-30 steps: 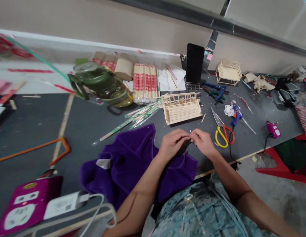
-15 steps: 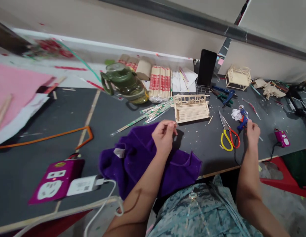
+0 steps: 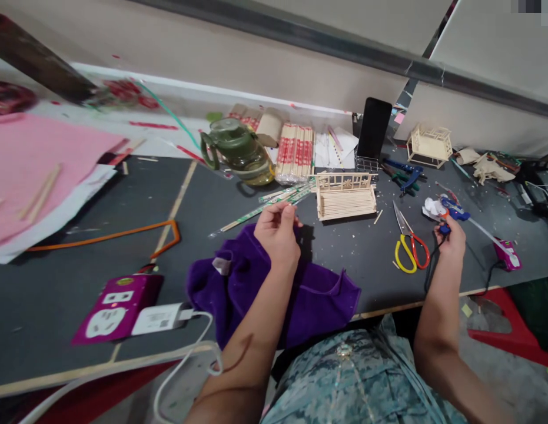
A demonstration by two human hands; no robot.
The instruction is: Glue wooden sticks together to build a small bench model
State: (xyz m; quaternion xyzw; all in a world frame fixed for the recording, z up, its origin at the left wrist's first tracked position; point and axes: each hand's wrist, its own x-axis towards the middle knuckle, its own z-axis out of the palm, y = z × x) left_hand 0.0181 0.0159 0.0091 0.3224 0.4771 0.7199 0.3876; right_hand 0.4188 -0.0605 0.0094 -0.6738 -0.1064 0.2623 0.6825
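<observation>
My right hand [image 3: 452,237] is wrapped round the handle of a blue hot glue gun [image 3: 454,210], lifted off the bench. A whitish glue stick [image 3: 490,231] juts from its rear, and crumpled white paper [image 3: 432,207] is at its nozzle. My left hand [image 3: 280,232] is closed in a pinch above a purple cloth [image 3: 251,288]; whatever its fingertips hold is too small to make out. Just beyond it stands a miniature bench of wooden sticks [image 3: 346,203]. Scissors [image 3: 410,241] with yellow and red handles lie beside my right hand.
Behind the small bench are a green-lidded jug [image 3: 241,153], bundled chopsticks [image 3: 295,148] and an upright phone [image 3: 374,129]. Farther right stand pliers [image 3: 406,176] and another stick model [image 3: 429,144]. A magenta power socket [image 3: 119,306] and an orange-framed saw [image 3: 101,238] lie left.
My right hand has taken hold of the glue gun and raised it, with the white paper moving along at its nozzle. My left hand stays pinched, shifted slightly left and up.
</observation>
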